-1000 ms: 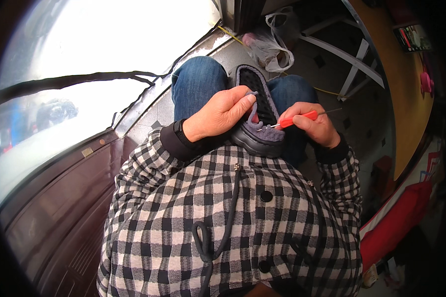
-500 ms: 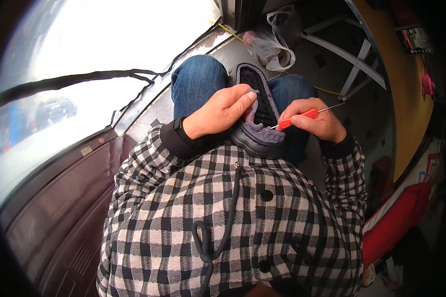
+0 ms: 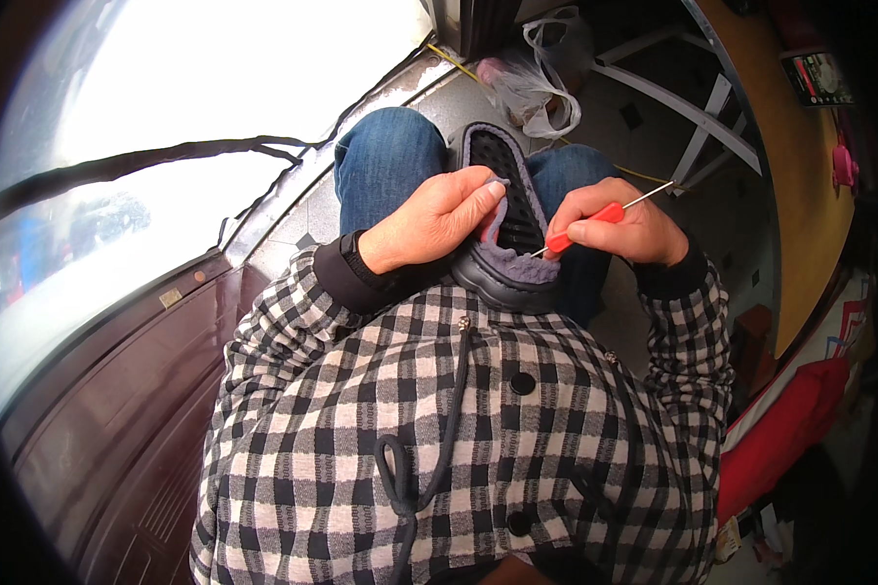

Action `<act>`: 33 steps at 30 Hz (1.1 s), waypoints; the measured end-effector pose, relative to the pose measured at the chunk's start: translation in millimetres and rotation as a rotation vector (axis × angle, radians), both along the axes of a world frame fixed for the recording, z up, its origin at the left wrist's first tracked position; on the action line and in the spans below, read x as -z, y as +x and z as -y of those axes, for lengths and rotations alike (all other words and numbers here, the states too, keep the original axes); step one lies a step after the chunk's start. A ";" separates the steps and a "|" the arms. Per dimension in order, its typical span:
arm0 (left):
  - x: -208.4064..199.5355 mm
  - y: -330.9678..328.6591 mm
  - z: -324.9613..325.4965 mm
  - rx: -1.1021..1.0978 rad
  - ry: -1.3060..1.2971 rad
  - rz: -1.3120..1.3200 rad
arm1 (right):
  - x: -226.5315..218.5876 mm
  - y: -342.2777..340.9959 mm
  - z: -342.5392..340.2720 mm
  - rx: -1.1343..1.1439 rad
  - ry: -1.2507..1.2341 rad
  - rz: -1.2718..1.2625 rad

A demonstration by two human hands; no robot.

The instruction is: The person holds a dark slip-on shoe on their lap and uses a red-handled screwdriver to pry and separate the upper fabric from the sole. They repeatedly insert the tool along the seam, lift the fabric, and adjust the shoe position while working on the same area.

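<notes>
A black slipper with a grey fuzzy lining rests between my knees, its rounded end toward me. My left hand pinches the loose edge of that lining at the slipper's left side, where a bit of red shows beneath. In my right hand is a red-handled awl, gripped in a closed fist. Its thin metal tip touches the lining near the right side of the opening, while the other metal end sticks out behind the fist toward the upper right. The tip's very end is hard to make out.
Past my knees a white plastic bag lies on the tiled floor. White metal legs stand under a wooden tabletop at right, with a phone at its far edge. A dark brown panel and bright glass flank my left.
My right hand has drawn slightly right and up, and the awl's tip has shifted right along the lining. My left hand keeps its pinch in place.
</notes>
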State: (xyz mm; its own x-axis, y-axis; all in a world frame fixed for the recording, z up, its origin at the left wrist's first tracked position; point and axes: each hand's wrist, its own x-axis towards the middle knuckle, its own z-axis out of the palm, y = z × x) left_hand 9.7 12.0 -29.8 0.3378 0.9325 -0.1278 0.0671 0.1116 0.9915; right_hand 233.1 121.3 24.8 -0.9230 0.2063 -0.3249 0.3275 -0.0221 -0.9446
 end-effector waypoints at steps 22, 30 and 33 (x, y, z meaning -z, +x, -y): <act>-1.6 3.8 -0.2 0.010 -0.032 0.055 | -12.0 -12.2 9.0 -0.027 0.211 -0.043; -0.7 8.1 -2.2 -0.038 0.004 0.094 | -24.1 -25.4 35.2 -0.090 0.645 -0.080; 1.4 7.0 -3.0 -0.041 0.003 0.058 | -20.5 -27.4 50.6 -0.083 0.855 -0.125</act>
